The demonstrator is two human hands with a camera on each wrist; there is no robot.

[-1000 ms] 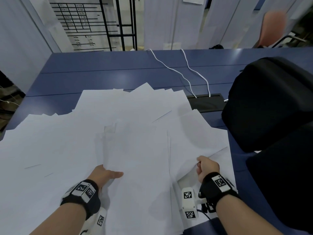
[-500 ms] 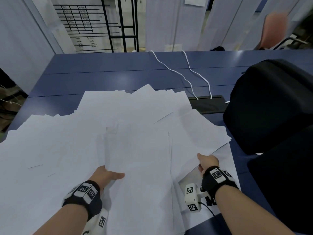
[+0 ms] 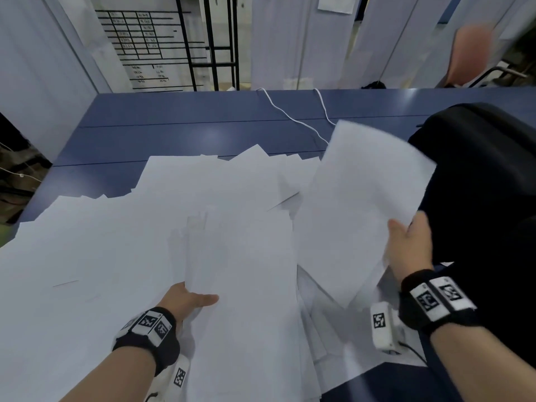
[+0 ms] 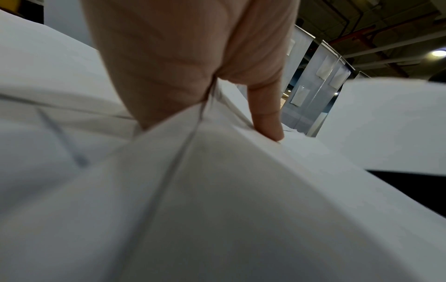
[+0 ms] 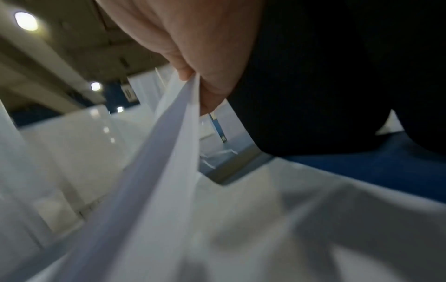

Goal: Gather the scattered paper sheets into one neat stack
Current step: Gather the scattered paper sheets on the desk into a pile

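Covering the blue table (image 3: pixel 179 132), scattered paper sheets (image 3: pixel 95 250) fan out from the left; the left hand (image 3: pixel 185 300) pinches a gathered stack (image 3: pixel 243 285) at centre, thumb on top, while the right hand (image 3: pixel 412 245) pinches a lifted sheet (image 3: pixel 359 204) beside the black bag (image 3: pixel 478 184).

Dim overhead ceiling lamps (image 5: pixel 26 21); wide-angle edges bend, both wrist views smeared with blur.

No text can be read: the far wall chart (image 3: pixel 145 44) holds blurred entries, and the wristbands (image 3: pixel 150 324) carry only coded squares.
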